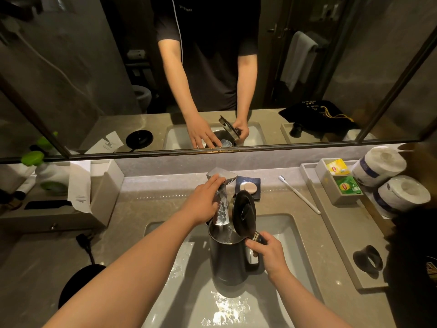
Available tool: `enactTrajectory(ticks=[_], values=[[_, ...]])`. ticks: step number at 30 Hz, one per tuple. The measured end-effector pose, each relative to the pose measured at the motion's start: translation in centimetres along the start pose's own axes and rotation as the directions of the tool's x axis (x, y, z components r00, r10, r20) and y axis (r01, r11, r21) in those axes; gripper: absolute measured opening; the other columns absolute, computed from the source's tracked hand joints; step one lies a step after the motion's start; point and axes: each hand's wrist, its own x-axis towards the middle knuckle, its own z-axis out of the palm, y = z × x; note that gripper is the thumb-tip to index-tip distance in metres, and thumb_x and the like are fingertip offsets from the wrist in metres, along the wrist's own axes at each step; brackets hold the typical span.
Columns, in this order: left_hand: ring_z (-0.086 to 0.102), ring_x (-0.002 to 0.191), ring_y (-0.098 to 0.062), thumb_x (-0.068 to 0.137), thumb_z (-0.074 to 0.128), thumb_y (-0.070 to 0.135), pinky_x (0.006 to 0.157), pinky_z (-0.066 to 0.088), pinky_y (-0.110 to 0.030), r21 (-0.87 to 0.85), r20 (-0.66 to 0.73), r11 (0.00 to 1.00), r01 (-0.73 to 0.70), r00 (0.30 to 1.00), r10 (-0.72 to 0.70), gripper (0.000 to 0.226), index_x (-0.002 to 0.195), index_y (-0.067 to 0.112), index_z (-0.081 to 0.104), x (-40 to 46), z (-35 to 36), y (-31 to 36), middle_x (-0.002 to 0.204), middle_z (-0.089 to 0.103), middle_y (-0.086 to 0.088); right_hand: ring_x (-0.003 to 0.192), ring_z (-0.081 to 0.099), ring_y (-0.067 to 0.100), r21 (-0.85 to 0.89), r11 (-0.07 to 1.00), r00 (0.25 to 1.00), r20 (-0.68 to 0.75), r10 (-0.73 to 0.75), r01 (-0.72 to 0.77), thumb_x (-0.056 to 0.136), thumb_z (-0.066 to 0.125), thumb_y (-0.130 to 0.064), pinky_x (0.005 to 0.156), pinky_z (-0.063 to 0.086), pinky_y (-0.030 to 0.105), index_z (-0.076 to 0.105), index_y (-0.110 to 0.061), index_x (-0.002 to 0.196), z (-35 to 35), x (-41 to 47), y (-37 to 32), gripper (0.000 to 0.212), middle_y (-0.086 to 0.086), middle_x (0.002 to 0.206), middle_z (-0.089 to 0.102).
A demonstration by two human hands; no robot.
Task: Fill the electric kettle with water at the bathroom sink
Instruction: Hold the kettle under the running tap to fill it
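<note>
Two hands are working in the sink (292, 235): the right hand (268, 254) is gripping the kettle (227, 261) by its handle (255, 259), fingers (252, 245) curled round it, lid (244, 211) tipped open, under the faucet (222, 207); the left hand (203, 203) is resting straight fingers (215, 180) on the lever (224, 173).

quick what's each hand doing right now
left hand: open, straight fingers resting on the faucet lever.
right hand: closed around the handle of the kettle, holding it under the spout.
</note>
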Motion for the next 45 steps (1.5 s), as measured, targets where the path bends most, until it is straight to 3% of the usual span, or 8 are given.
enactTrajectory(ticks=[3,12,24,34,41,45], values=[[0.026,0.137,-0.026,0.083,0.058,0.009,0.108,0.026,-0.041,0.001,-0.002,1.0,0.001,1.0,-0.001,0.082,0.146,0.038,0.014,0.01,-0.03,0.01,0.158,0.012,0.007,0.063,0.054,0.022,-0.001,1.0,1.0,0.01,-0.001,0.001,0.059,0.082,-0.026,0.061,0.045,0.039,0.065,-0.01,0.069,0.03,0.07,-0.01,0.025,-0.002,0.057,0.059],[0.027,0.136,-0.026,0.083,0.055,0.007,0.108,0.026,-0.041,0.005,0.005,1.0,-0.003,1.0,0.003,0.08,0.146,0.037,0.015,0.02,-0.13,-0.06,0.158,0.013,0.007,0.064,0.054,0.024,-0.003,1.0,1.0,0.006,-0.002,0.002,0.057,0.082,-0.027,0.063,0.044,0.04,0.064,0.004,0.079,0.05,0.06,0.08,0.042,0.003,0.061,0.059],[0.025,0.137,-0.025,0.087,0.053,0.007,0.108,0.024,-0.04,-0.018,0.0,1.0,0.004,1.0,-0.004,0.075,0.147,0.035,0.018,0.04,-0.29,0.08,0.158,0.014,0.007,0.065,0.055,0.025,0.003,1.0,1.0,0.002,0.0,0.0,0.056,0.083,-0.03,0.062,0.046,0.04,0.065,0.004,0.081,0.19,-0.06,0.17,0.046,0.0,0.061,0.06],[0.024,0.138,-0.026,0.088,0.054,0.011,0.109,0.023,-0.042,-0.031,0.007,0.999,0.007,1.0,-0.007,0.073,0.146,0.036,0.018,0.13,-0.33,-0.1,0.157,0.015,0.007,0.063,0.055,0.02,0.006,1.0,1.0,0.019,0.017,-0.017,0.059,0.082,-0.024,0.061,0.046,0.037,0.067,-0.007,0.072,0.3,-0.15,-0.04,0.026,-0.006,0.056,0.061],[0.024,0.138,-0.025,0.089,0.053,0.012,0.11,0.024,-0.042,-0.038,0.009,0.999,0.019,1.0,-0.018,0.071,0.146,0.037,0.019,0.2,-0.36,-0.01,0.157,0.016,0.008,0.066,0.056,0.023,0.001,1.0,1.0,0.013,0.009,-0.009,0.059,0.081,-0.027,0.062,0.046,0.038,0.068,0.004,0.085,0.16,-0.05,-0.08,0.043,0.003,0.064,0.062],[0.025,0.138,-0.026,0.09,0.053,0.014,0.109,0.024,-0.042,-0.035,-0.001,0.999,0.019,1.0,-0.019,0.069,0.146,0.037,0.02,0.18,-0.3,0.02,0.157,0.017,0.008,0.064,0.056,0.022,-0.012,1.0,1.0,0.009,0.011,-0.011,0.06,0.082,-0.027,0.06,0.047,0.037,0.067,0.004,0.085,0.18,0.04,-0.05,0.042,-0.001,0.06,0.061]])
